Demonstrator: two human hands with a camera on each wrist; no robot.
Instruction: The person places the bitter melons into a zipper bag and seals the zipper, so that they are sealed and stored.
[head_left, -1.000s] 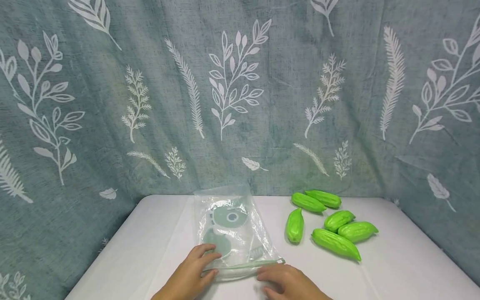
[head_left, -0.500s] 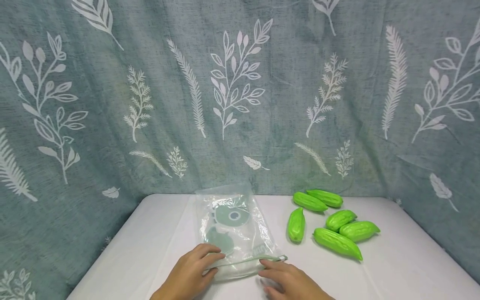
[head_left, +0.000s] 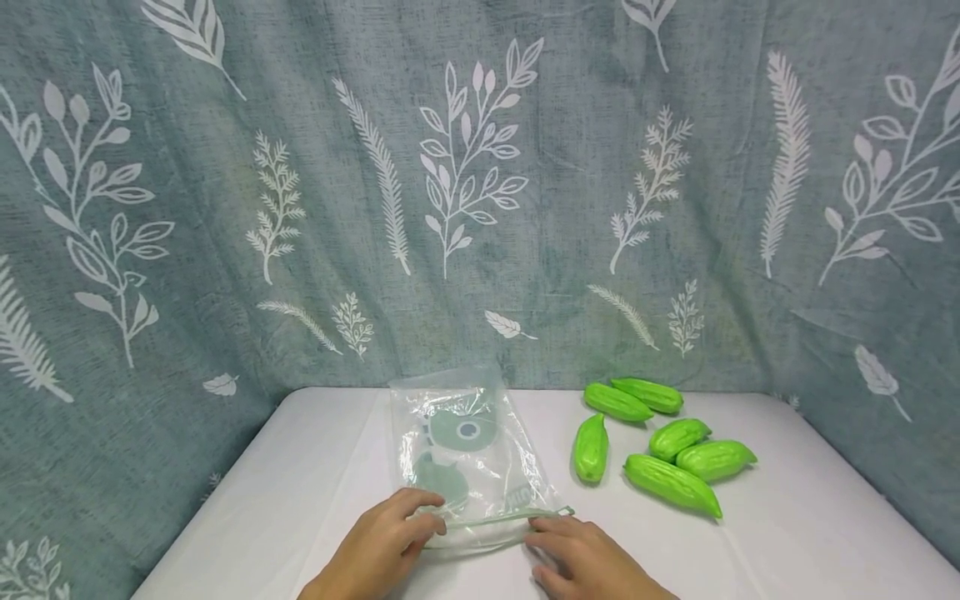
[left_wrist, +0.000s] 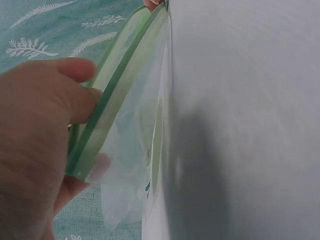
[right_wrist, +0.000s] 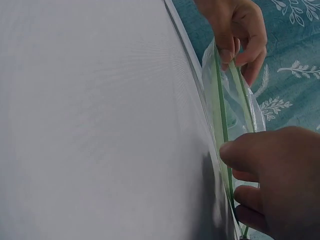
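A clear zip bag [head_left: 487, 479] with green animal prints lies flat on the white table, its mouth toward me. The mouth gapes a little: in the right wrist view its two green zip strips [right_wrist: 221, 100] stand apart. My left hand [head_left: 382, 537] pinches the mouth near its left end, thumb and fingers at the strips. My right hand [head_left: 581, 554] holds the right end, its thumb against the near strip and the other fingers curled at the opening. A small slider [head_left: 567, 511] sits at the zip's right end. The bag looks flat, with only its prints showing.
Right of the bag lie several bright green bitter melons; a single one [head_left: 591, 448] is nearest it, a pair [head_left: 618, 402] lies farther back, and a cluster [head_left: 671, 486] sits to the right. A leaf-patterned teal curtain [head_left: 465, 208] hangs behind the white table [head_left: 247, 517].
The bag's near lip has risen and its zip strips have parted. My right hand has shifted slightly right along the mouth, while my left fingers have curled closer on the edge. The melons stay put.
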